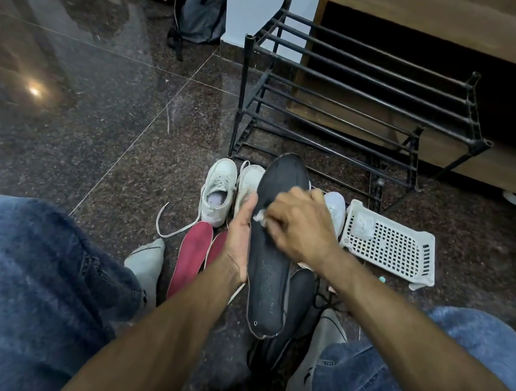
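Fingers of the right hand (298, 230) pinch a small white wad (260, 217) against the black insole (266, 279). The insole's long axis runs straight away from the body beneath them. The left hand (239, 235) grips its left edge just beside them, so strokes likely follow that length.

Home entryway suggested: polished granite floor (96, 106), black metal shoe rack (363, 94) set against wooden cabinet (442, 9), white sneakers (219, 193) left beside, backpack (203, 5) leaned at wall.
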